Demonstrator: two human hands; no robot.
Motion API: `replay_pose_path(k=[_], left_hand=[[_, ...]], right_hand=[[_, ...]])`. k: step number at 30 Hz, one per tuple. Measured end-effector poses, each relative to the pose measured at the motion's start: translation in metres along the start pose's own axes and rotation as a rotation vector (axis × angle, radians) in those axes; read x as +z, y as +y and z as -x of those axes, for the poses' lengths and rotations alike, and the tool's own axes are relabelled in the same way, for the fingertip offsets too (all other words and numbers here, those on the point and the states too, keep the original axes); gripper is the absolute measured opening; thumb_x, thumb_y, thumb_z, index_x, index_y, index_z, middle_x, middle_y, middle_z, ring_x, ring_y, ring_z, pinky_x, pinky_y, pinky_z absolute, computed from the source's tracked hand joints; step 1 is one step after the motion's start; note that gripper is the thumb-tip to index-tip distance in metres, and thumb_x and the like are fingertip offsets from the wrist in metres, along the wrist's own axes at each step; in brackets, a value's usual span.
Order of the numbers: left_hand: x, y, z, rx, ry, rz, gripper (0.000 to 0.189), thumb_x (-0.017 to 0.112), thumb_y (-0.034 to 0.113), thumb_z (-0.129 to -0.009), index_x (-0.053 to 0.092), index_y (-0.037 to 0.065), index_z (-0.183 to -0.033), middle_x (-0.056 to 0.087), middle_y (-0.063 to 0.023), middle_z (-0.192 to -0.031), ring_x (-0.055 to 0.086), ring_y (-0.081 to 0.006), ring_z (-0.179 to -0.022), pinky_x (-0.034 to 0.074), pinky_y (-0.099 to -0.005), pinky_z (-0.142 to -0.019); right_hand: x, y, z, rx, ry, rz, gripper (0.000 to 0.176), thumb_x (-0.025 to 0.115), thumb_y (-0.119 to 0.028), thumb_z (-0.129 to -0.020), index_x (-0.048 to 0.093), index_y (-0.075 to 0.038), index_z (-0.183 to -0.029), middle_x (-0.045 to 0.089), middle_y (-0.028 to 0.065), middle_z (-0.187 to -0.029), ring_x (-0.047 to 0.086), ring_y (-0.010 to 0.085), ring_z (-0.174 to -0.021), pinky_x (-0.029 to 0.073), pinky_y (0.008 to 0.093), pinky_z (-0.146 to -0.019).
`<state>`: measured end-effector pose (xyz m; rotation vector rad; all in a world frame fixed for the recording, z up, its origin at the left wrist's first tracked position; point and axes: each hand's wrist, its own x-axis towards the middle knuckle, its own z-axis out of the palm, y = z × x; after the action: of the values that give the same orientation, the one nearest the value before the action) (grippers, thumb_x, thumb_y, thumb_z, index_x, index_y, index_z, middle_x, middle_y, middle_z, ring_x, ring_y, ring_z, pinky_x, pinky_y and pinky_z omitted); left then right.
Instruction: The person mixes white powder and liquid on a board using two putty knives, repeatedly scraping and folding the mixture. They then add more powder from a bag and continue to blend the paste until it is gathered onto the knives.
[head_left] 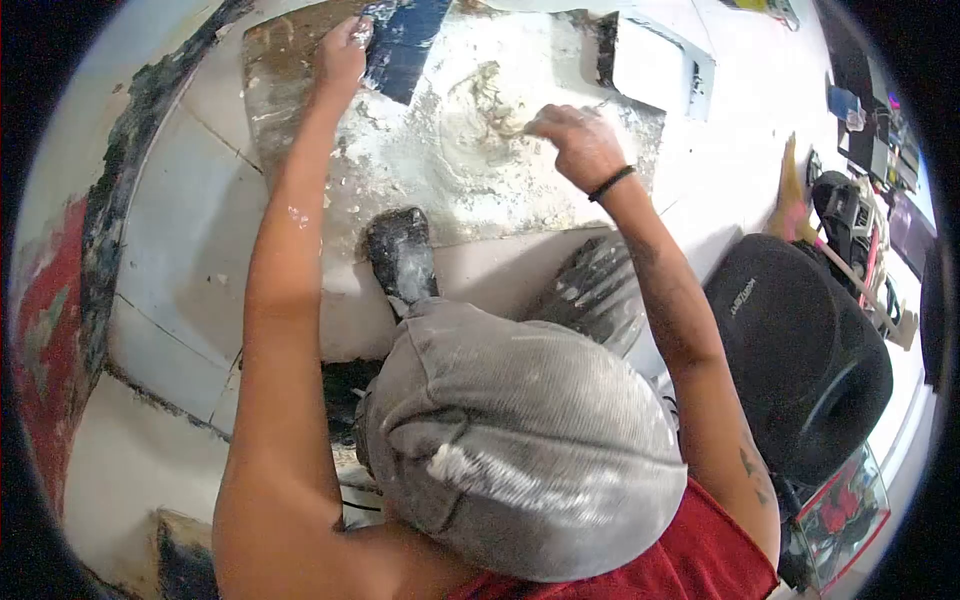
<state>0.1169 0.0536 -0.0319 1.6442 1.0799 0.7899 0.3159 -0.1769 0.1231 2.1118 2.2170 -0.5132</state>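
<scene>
My left hand (345, 52) is closed at the left edge of a dark blue flat piece (405, 50), which has pale smears and stands over the board's far side. A mound of wet off-white paste (488, 110), like plaster, spreads across a worn, stained board (290, 125) on the floor. Beside the paste, on its right, my right hand (583, 140) has curled fingers pointing at the mound. Whatever those fingers hold, if anything, is hidden. White residue coats the back of this hand, and a black band (611, 183) circles its wrist.
Close to the board's near edge is a black shoe (402, 250); grey ribbed clothing (530, 420) fills the lower middle. A black speaker-like case (800, 350) stands at right, with a clear red-edged box (845, 520) below. A light frame-like piece (665, 60) lies at the far right.
</scene>
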Motion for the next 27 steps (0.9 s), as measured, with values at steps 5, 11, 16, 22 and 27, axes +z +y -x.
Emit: replay_pose_path(k=[5,11,16,22,27], left_hand=[[0.0,0.015,-0.001,-0.088,-0.043,-0.041,0.035,0.055,0.029,-0.086,0.058,-0.001,-0.104,0.063,-0.0143,-0.087,0.058,-0.0198,-0.079,0.043,-0.0325,-0.075],[-0.006,-0.056,-0.025,-0.121,-0.155,-0.165,0.024,0.048,0.022,-0.086,0.063,0.012,-0.101,0.062,-0.0152,-0.094,0.056,-0.0143,-0.09,0.041,-0.0275,-0.082],[-0.018,-0.014,-0.016,-0.325,-0.314,0.42,0.017,0.051,0.015,-0.084,0.062,0.004,-0.091,0.06,0.0001,-0.087,0.053,-0.009,-0.082,0.041,-0.0228,-0.073],[-0.027,0.007,-0.013,-0.204,-0.382,0.452,0.016,0.053,0.014,-0.083,0.062,0.004,-0.092,0.061,-0.0006,-0.087,0.054,-0.0096,-0.083,0.041,-0.0231,-0.073],[-0.023,0.01,-0.018,-0.324,-0.337,0.397,0.016,0.055,0.012,-0.081,0.062,0.003,-0.092,0.062,-0.0014,-0.087,0.054,-0.0114,-0.08,0.042,-0.026,-0.072]], right_hand=[[0.028,-0.006,-0.002,-0.008,0.116,0.08,0.022,0.049,-0.005,-0.074,0.062,-0.016,-0.089,0.059,0.002,-0.095,0.056,0.021,-0.093,0.043,0.0377,-0.08],[0.007,-0.007,-0.018,0.04,0.14,-0.023,0.018,0.05,-0.007,-0.075,0.061,-0.015,-0.087,0.057,0.0041,-0.088,0.057,0.0228,-0.087,0.048,0.0378,-0.069],[0.008,-0.011,-0.017,0.046,-0.107,0.099,0.032,0.05,0.005,-0.069,0.062,-0.011,-0.094,0.059,0.0034,-0.1,0.055,0.0217,-0.095,0.044,0.0365,-0.081],[0.019,-0.015,-0.013,0.016,0.051,0.056,0.034,0.049,0.006,-0.068,0.062,-0.011,-0.094,0.059,0.0047,-0.096,0.056,0.0238,-0.092,0.046,0.0361,-0.079],[0.008,-0.003,-0.022,0.137,0.049,-0.029,0.034,0.049,0.006,-0.069,0.063,-0.012,-0.094,0.059,0.0042,-0.097,0.055,0.0234,-0.094,0.045,0.0358,-0.08]])
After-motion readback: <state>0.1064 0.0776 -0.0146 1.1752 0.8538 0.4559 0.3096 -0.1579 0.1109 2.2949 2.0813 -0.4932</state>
